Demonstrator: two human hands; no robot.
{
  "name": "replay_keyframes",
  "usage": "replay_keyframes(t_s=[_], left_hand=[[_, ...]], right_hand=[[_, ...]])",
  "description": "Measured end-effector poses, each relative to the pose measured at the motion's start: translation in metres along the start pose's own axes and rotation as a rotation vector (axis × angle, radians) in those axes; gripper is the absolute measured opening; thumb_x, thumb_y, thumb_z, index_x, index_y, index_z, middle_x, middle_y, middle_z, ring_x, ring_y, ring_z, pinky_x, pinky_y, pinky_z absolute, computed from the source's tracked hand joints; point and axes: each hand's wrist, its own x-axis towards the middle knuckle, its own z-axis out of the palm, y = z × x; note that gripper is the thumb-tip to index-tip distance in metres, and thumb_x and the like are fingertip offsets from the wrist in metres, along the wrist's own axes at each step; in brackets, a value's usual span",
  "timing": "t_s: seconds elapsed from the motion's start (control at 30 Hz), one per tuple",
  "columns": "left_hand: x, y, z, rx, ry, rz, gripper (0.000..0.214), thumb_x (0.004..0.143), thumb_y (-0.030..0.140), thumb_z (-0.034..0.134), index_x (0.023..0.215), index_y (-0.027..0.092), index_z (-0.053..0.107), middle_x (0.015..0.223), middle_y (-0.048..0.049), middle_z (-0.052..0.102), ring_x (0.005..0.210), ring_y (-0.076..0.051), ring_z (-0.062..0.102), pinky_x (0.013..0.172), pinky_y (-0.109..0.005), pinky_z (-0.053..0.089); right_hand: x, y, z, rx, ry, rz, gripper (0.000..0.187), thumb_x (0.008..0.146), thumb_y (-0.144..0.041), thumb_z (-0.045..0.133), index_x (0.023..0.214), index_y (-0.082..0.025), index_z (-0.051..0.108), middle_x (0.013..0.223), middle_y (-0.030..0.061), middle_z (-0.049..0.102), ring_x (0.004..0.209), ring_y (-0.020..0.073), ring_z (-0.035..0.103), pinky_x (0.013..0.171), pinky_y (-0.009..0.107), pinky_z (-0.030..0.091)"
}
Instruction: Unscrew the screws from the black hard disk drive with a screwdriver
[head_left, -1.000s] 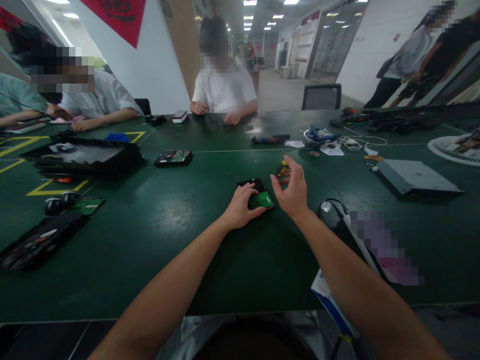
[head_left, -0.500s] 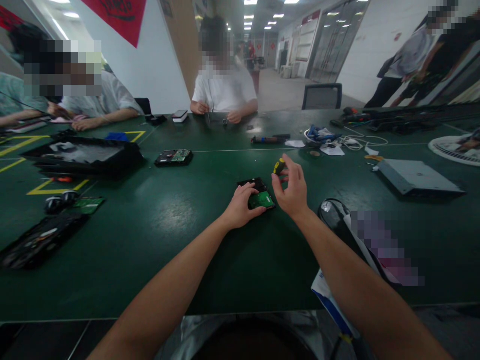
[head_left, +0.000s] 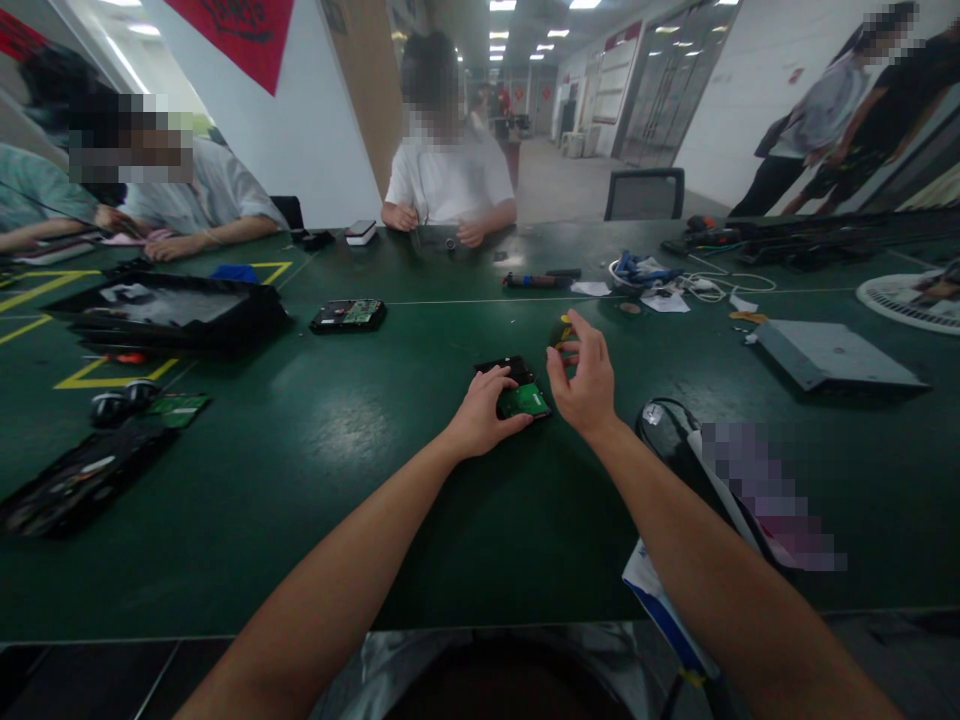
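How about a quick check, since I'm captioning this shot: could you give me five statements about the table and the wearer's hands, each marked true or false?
1. The left hand holds a dark device that bears a green circuit board. True.
2. The right hand is empty. False: it holds a yellow-and-black tool.
3. The table has a bright white top. False: its top is dark green.
4. A grey metal box lies to the right of both hands. True.
5. The large black tray stands to the right of both hands. False: it stands to their left.
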Motion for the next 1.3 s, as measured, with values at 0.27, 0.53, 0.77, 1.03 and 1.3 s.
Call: replay_keyframes(t_s=[0.27,0.53,0.77,1.03,1.3], left_hand=[[0.0001,0.0023,-0.0003,0.001,0.007,-0.009,0.054,0.083,0.047,0.077,0.126,0.02,0.061,0.156,-0.0174,0.049,0.152,-0.031,0.037,0.129,-0.056,0.017],[-0.0008,0.0059,-0.0032,-0.003,-0.002,-0.014,0.053,0.083,0.046,0.076,0.127,0.02,0.062,0.156,-0.0171,0.049,0.152,-0.032,0.037,0.129,-0.056,0.017],[-0.0002,0.0032,-0.0021,-0.007,-0.007,-0.015,0.054,0.083,0.047,0.077,0.127,0.021,0.061,0.157,-0.0168,0.049,0.153,-0.032,0.036,0.129,-0.056,0.017],[-0.0001,0.0033,-0.0027,-0.005,-0.011,-0.011,0.054,0.084,0.048,0.076,0.128,0.022,0.061,0.158,-0.0154,0.048,0.154,-0.032,0.035,0.129,-0.056,0.015],[0.0001,0.0022,-0.0007,-0.005,-0.003,-0.01,0.055,0.082,0.048,0.077,0.127,0.021,0.061,0.157,-0.0169,0.048,0.152,-0.032,0.036,0.129,-0.057,0.017]], right_hand=[[0.0001,-0.0004,0.0001,0.005,-0.003,-0.013,0.063,0.099,-0.027,0.054,0.158,-0.031,0.032,0.138,0.0131,0.051,0.094,0.022,0.065,0.075,0.041,0.066],[-0.0003,0.0005,0.0005,0.006,-0.001,0.022,0.063,0.097,-0.028,0.059,0.155,-0.031,0.035,0.136,0.0124,0.052,0.09,0.0206,0.066,0.071,0.038,0.066],[-0.0004,0.0001,0.0009,0.012,0.008,0.026,0.062,0.097,-0.028,0.059,0.154,-0.032,0.036,0.136,0.0124,0.052,0.092,0.0212,0.066,0.072,0.039,0.067],[-0.0008,0.0012,0.0004,0.013,-0.02,0.031,0.068,0.096,-0.024,0.056,0.158,-0.033,0.031,0.141,0.0131,0.049,0.098,0.0237,0.066,0.076,0.043,0.067],[-0.0004,0.0001,0.0,0.004,-0.012,0.019,0.067,0.096,-0.024,0.056,0.158,-0.031,0.032,0.139,0.0132,0.05,0.097,0.0224,0.065,0.075,0.04,0.067]])
